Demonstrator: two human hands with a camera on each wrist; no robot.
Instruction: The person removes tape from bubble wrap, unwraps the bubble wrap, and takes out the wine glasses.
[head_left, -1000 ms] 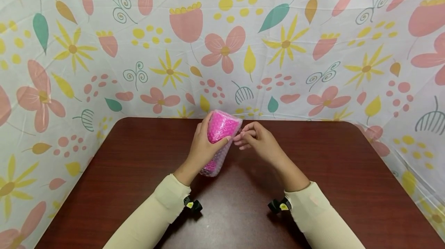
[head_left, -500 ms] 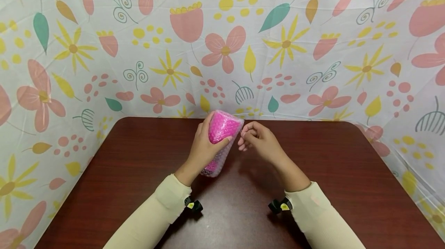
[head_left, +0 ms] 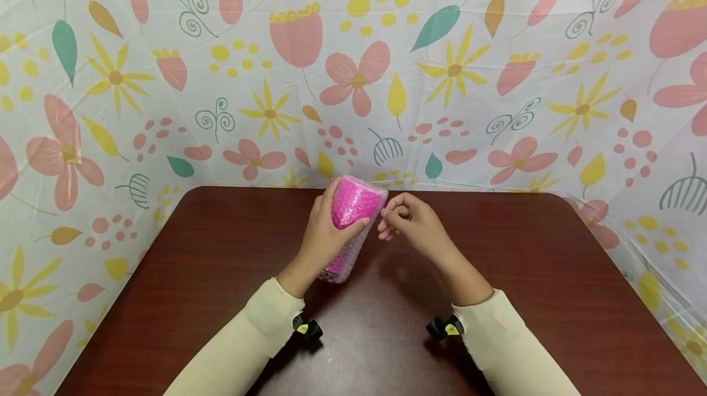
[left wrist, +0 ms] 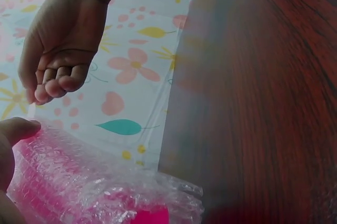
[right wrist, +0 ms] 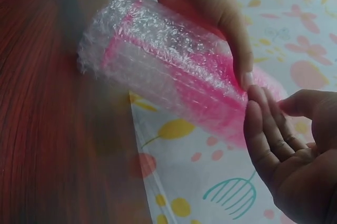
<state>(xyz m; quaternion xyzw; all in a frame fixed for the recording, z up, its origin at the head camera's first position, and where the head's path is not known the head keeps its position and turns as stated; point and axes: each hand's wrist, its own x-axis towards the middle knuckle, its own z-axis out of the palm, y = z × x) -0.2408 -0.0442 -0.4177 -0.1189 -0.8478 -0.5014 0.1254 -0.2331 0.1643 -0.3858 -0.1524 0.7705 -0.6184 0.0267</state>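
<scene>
A bright pink object wrapped in clear bubble wrap [head_left: 358, 202] is held tilted above the table; its kind is hidden by the wrap. My left hand [head_left: 323, 227] grips it from the left, thumb across the near side. Close to its upper right edge is my right hand [head_left: 414, 221], with thumb and fingertips brought together. Between those fingertips and the wrap, the left wrist view shows a thin pale strip [left wrist: 31, 110], which looks like tape. In the right wrist view, the left thumb presses the bubble wrap [right wrist: 174, 50] right beside the right fingertips.
The dark reddish-brown wooden table [head_left: 221, 273] reaches back to a white cloth backdrop [head_left: 486, 107] printed with flowers and leaves. Both wrists carry small black cameras below cream sleeves [head_left: 497, 328].
My right hand has shifted slightly to the right, away from the wrapped object, then stayed nearly still. The left hand keeps its grip, with the object barely moved.
</scene>
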